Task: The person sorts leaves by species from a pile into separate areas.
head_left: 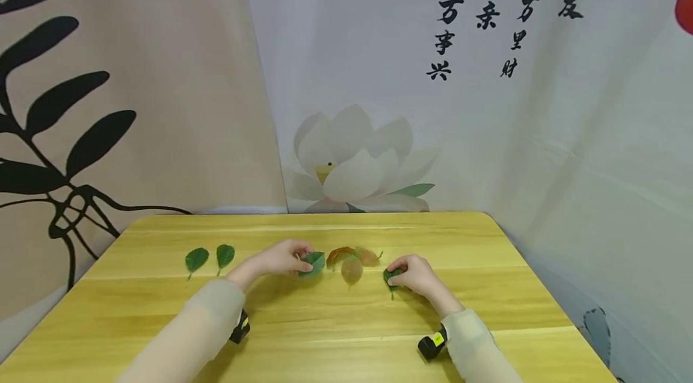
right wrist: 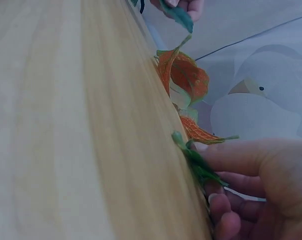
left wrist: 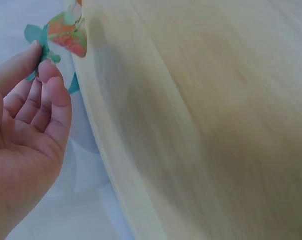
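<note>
Between thumb and fingers, my left hand (head_left: 283,257) pinches a green leaf (head_left: 314,263) just left of a small cluster of leaves. That cluster holds reddish-brown leaves (head_left: 339,255) and a paler yellowish leaf (head_left: 352,270), partly overlapping on the table. To the right, my right hand (head_left: 418,275) pinches another green leaf (right wrist: 198,165), which is low over the tabletop and partly hidden by the fingers. In the right wrist view the orange-brown leaves (right wrist: 190,80) curl up beyond it. In the left wrist view the held leaf (left wrist: 44,37) stands at the fingertips.
Two green leaves, one (head_left: 197,259) beside the other (head_left: 225,256), lie at the table's left. The wooden table (head_left: 335,341) ends at a printed curtain (head_left: 357,70) behind. A black device (head_left: 432,345) sits at the right wrist, another (head_left: 240,327) at the left.
</note>
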The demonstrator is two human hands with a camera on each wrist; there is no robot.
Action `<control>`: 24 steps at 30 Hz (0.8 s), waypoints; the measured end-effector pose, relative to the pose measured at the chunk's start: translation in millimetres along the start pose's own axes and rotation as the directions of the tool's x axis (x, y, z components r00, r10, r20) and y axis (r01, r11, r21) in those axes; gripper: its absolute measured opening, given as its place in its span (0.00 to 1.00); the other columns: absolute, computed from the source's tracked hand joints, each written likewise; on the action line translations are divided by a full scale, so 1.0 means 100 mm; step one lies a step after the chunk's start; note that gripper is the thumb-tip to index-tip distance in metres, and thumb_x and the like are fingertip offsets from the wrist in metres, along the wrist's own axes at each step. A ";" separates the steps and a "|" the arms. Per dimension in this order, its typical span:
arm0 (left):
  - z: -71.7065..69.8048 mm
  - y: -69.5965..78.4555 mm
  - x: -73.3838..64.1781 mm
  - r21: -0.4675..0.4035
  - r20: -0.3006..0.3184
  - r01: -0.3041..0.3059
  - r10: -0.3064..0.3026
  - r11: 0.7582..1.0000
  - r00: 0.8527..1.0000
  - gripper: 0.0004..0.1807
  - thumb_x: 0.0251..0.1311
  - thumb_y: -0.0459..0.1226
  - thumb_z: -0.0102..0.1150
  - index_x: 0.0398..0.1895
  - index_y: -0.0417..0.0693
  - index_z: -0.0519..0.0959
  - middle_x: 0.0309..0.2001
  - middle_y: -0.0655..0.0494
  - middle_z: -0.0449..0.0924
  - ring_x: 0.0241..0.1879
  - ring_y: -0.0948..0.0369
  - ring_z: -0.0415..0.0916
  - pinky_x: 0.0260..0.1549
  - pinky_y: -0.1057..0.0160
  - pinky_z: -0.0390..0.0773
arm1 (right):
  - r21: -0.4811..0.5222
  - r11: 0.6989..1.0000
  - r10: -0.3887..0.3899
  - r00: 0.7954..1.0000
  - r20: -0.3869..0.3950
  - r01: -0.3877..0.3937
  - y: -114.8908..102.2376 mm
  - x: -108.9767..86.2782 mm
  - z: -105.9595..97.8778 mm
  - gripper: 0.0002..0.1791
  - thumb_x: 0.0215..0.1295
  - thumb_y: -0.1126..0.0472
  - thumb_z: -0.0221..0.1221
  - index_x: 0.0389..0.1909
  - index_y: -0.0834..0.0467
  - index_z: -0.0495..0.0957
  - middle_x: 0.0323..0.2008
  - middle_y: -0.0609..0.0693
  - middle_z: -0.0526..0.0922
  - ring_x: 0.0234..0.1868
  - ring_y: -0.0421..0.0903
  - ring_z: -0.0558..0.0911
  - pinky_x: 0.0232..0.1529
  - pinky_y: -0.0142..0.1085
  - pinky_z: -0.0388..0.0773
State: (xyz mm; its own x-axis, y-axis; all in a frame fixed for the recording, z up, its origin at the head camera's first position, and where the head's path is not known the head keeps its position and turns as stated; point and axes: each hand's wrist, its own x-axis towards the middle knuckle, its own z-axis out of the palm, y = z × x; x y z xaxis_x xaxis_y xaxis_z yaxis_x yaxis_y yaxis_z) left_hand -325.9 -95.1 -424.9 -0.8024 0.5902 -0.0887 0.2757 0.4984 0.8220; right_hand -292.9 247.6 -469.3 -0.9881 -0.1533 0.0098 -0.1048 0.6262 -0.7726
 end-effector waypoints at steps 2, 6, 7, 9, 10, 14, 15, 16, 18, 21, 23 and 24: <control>-0.05 -0.03 -0.06 -0.014 -0.010 0.002 -0.002 1.000 1.000 0.21 0.62 0.31 0.62 0.57 0.32 0.72 0.35 0.48 0.73 0.25 0.57 0.75 0.30 0.52 0.80 | -0.007 1.000 -0.003 1.000 -0.005 0.003 0.00 0.00 0.01 0.09 0.51 0.66 0.71 0.35 0.57 0.86 0.31 0.49 0.78 0.26 0.45 0.70 0.27 0.36 0.69; -0.13 -0.08 -0.23 -0.042 -0.043 0.013 -0.015 0.999 0.999 0.23 0.62 0.30 0.62 0.59 0.33 0.69 0.32 0.48 0.72 0.26 0.54 0.77 0.31 0.49 0.80 | -0.018 1.000 0.003 1.000 -0.015 -0.003 0.02 0.00 0.03 0.09 0.51 0.65 0.71 0.34 0.56 0.86 0.34 0.48 0.79 0.33 0.46 0.71 0.33 0.38 0.70; -0.15 -0.09 -0.27 -0.049 -0.054 0.018 -0.021 0.999 0.998 0.24 0.62 0.30 0.62 0.60 0.34 0.69 0.32 0.49 0.71 0.25 0.54 0.77 0.31 0.49 0.80 | -0.016 1.000 0.004 1.000 -0.014 -0.004 0.02 0.00 0.03 0.09 0.51 0.65 0.71 0.35 0.56 0.86 0.34 0.48 0.79 0.33 0.47 0.71 0.32 0.38 0.70; -0.20 -0.12 -0.38 -0.065 -0.078 0.031 -0.036 0.997 0.996 0.25 0.62 0.30 0.62 0.61 0.38 0.68 0.30 0.49 0.70 0.24 0.55 0.75 0.29 0.51 0.80 | -0.015 1.000 0.006 1.000 -0.012 -0.006 0.02 0.01 0.03 0.09 0.51 0.65 0.71 0.35 0.56 0.86 0.34 0.48 0.79 0.32 0.47 0.72 0.30 0.37 0.71; -0.22 -0.14 -0.42 -0.074 -0.084 0.034 -0.041 0.997 0.996 0.25 0.62 0.30 0.61 0.62 0.40 0.67 0.30 0.49 0.69 0.23 0.56 0.74 0.27 0.52 0.80 | -0.010 1.000 0.011 1.000 -0.010 -0.011 0.03 0.01 0.03 0.09 0.51 0.65 0.71 0.36 0.56 0.86 0.33 0.49 0.79 0.31 0.47 0.72 0.29 0.37 0.71; -0.30 -0.20 -0.59 -0.093 -0.129 0.035 -0.046 0.995 0.991 0.27 0.63 0.30 0.61 0.64 0.45 0.66 0.30 0.49 0.67 0.20 0.57 0.72 0.23 0.58 0.77 | 0.004 1.000 0.023 1.000 -0.013 -0.023 0.01 0.03 0.02 0.09 0.52 0.66 0.70 0.36 0.57 0.85 0.32 0.51 0.78 0.29 0.47 0.71 0.25 0.35 0.70; -0.32 -0.22 -0.63 -0.085 -0.141 0.030 -0.042 0.996 0.989 0.26 0.63 0.30 0.61 0.64 0.46 0.66 0.30 0.49 0.68 0.20 0.57 0.73 0.22 0.58 0.77 | 0.008 1.000 0.022 1.000 -0.015 -0.022 0.00 0.03 0.02 0.09 0.52 0.66 0.70 0.37 0.57 0.85 0.32 0.51 0.77 0.29 0.47 0.71 0.25 0.36 0.70; -0.34 -0.23 -0.67 -0.080 -0.147 0.024 -0.036 0.996 0.988 0.26 0.63 0.30 0.61 0.63 0.45 0.66 0.30 0.48 0.68 0.20 0.56 0.74 0.22 0.59 0.77 | 0.011 1.000 0.024 1.000 -0.015 -0.024 0.00 0.04 0.02 0.09 0.52 0.66 0.70 0.36 0.57 0.85 0.32 0.51 0.77 0.29 0.47 0.71 0.26 0.36 0.70; -0.37 -0.26 -0.75 -0.061 -0.157 0.013 -0.022 0.998 0.987 0.24 0.63 0.30 0.61 0.62 0.43 0.68 0.30 0.47 0.70 0.21 0.54 0.76 0.22 0.57 0.79 | 0.008 1.000 0.029 0.999 -0.017 -0.028 0.00 0.03 0.03 0.09 0.52 0.66 0.70 0.36 0.57 0.85 0.32 0.50 0.78 0.30 0.47 0.70 0.27 0.36 0.69; -0.39 -0.30 -0.84 -0.042 -0.156 0.007 -0.014 0.999 0.988 0.22 0.63 0.30 0.60 0.60 0.41 0.70 0.31 0.46 0.73 0.22 0.51 0.77 0.23 0.54 0.80 | 0.000 0.999 0.032 0.999 -0.016 -0.032 0.01 0.02 0.04 0.09 0.53 0.66 0.70 0.36 0.57 0.85 0.32 0.50 0.77 0.31 0.47 0.70 0.28 0.37 0.69; -0.40 -0.33 -0.89 -0.043 -0.158 0.005 -0.012 0.999 0.987 0.21 0.63 0.30 0.60 0.59 0.40 0.71 0.31 0.45 0.73 0.23 0.50 0.77 0.24 0.52 0.80 | -0.001 0.999 0.039 0.999 -0.017 -0.039 0.01 0.02 0.04 0.09 0.53 0.66 0.70 0.36 0.57 0.85 0.32 0.50 0.77 0.31 0.47 0.70 0.28 0.37 0.69; -0.41 -0.34 -0.91 -0.046 -0.160 0.004 -0.012 0.999 0.987 0.21 0.63 0.30 0.60 0.59 0.39 0.71 0.31 0.45 0.72 0.23 0.50 0.77 0.24 0.52 0.80 | -0.002 0.999 0.040 0.999 -0.018 -0.040 0.01 0.02 0.04 0.09 0.53 0.66 0.70 0.36 0.56 0.85 0.32 0.50 0.77 0.31 0.47 0.70 0.28 0.37 0.69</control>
State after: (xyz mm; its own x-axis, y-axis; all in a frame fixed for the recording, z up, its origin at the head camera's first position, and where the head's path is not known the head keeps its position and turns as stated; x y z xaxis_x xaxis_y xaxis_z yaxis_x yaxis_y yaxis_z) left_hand -284.1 -191.4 -422.1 -0.8798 0.4753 -0.0075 0.2472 0.4710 0.8468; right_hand -294.2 245.1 -472.7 -0.9933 -0.1147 -0.0096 -0.0657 0.6333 -0.7711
